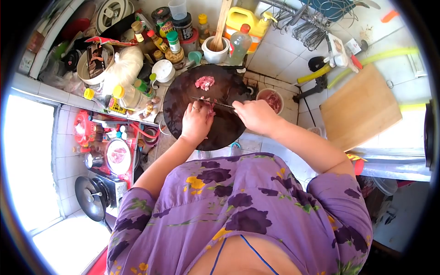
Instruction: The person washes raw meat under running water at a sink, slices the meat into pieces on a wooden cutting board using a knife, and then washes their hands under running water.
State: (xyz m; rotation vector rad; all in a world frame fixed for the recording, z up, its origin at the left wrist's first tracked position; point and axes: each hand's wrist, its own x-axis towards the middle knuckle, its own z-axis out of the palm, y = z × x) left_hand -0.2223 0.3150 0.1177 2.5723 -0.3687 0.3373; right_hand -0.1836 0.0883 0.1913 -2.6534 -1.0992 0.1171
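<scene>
A dark round chopping board (224, 131) lies in front of me. My left hand (197, 121), with a ring on one finger, is closed over a piece of raw meat (211, 110) and holds it against the board. In my right hand (257, 115) is a knife (220, 103), gripped by its handle. Its narrow blade points left and crosses the meat just beyond my left fingertips. Farther up the board sits a small pile of cut raw meat (205, 83). To the right of the board, a white bowl (260, 94) contains more raw meat.
Bottles and jars crowd the back left, including a clear bottle with a red cap (240, 45). A wooden board (362, 107) leans at the right. Lower left are a plate of meat (111, 166) and a wok (90, 198). Wire whisks (309, 33) hang above.
</scene>
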